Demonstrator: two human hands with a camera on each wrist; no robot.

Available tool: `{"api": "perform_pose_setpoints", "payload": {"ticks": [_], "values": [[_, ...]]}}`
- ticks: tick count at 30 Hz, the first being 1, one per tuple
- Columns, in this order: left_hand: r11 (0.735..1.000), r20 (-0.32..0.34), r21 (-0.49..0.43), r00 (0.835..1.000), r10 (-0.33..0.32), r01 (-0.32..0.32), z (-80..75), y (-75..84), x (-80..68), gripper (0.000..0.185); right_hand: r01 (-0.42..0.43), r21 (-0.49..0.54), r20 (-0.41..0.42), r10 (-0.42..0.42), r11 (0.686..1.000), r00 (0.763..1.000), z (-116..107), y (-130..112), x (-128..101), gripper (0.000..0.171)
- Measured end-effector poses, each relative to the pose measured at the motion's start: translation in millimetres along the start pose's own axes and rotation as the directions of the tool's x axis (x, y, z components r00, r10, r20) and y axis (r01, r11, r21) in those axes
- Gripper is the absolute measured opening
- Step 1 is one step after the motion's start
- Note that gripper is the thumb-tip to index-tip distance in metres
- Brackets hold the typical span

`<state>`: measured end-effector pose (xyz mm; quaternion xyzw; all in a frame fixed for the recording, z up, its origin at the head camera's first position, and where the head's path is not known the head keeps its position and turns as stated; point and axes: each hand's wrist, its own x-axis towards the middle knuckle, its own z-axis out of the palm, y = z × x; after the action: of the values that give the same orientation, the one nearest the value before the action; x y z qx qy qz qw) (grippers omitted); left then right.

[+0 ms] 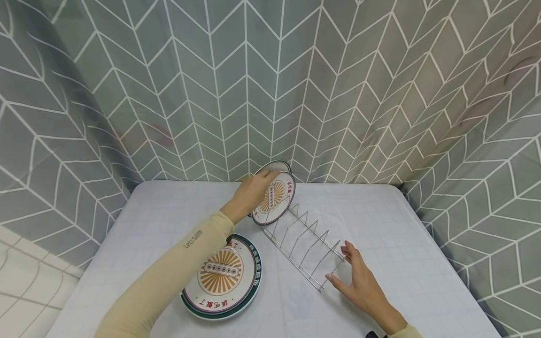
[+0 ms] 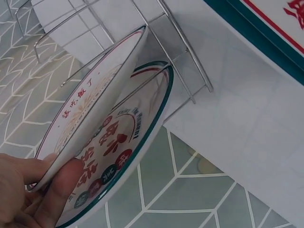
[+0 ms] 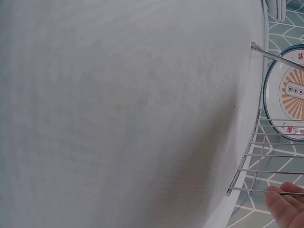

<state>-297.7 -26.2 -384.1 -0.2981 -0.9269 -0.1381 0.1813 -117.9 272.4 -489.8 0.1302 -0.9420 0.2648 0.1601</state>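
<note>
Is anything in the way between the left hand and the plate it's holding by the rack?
Nothing visible is: the left hand pinches the front plate directly by its rim. The rear plate stands behind, not between them.

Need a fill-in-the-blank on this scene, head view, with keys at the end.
1. The left hand pinches a thin-rimmed plate at the wire plate rack's ____ (near/far) end.
2. The right hand touches the rack's ____ (near/far) end.
3. In the head view, the broad-rimmed plate on the table lies to the ____ (left/right) of the rack.
4. That broad rim is ____ (green/orange).

Missing words: far; near; left; green.
</note>
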Motion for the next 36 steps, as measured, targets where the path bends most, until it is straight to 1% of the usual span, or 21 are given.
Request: {"api": "perform_pose_setpoints", "payload": {"ticks": [9,17,25,29,32,34,36], "values": [[0.999,-0.008,0.015,1.000,-0.029,0.029,-0.6,4.5,-1.0,0.065,0.000,0.002,-0.001,0.000,1.000,1.000,0.9,0.2,-0.2,0.095],[0.998,-0.021,0.042,0.999,-0.048,0.049,-2.4,9.2,-2.1,0.060,-0.011,0.012,0.007,0.011,1.000,1.000,-0.9,-1.3,0.0,0.092],[0.993,0.002,0.093,0.998,-0.068,0.068,-0.5,9.2,-3.2,0.059,-0.016,0.018,0.009,0.016,1.000,1.000,-1.5,-1.5,0.3,0.092],[0.992,-0.011,0.108,0.998,-0.064,0.065,-4.6,9.6,-3.2,0.050,-0.017,0.019,0.013,0.017,1.000,1.000,-2.2,-2.8,0.9,0.092],[0.994,-0.020,0.079,0.997,-0.077,0.078,-11.7,11.1,-5.3,0.048,-0.032,0.022,0.026,0.032,0.999,0.999,-3.1,-3.8,1.1,0.092],[0.995,-0.027,0.033,0.995,-0.098,0.099,-19.8,12.7,-8.6,0.052,-0.044,0.021,0.037,0.043,0.999,0.998,-3.4,-4.2,1.2,0.092],[0.993,-0.048,-0.026,0.992,-0.120,0.119,-30.8,14.4,-13.4,0.055,-0.046,0.018,0.048,0.045,0.999,0.998,-3.4,-4.5,1.3,0.093]]}}
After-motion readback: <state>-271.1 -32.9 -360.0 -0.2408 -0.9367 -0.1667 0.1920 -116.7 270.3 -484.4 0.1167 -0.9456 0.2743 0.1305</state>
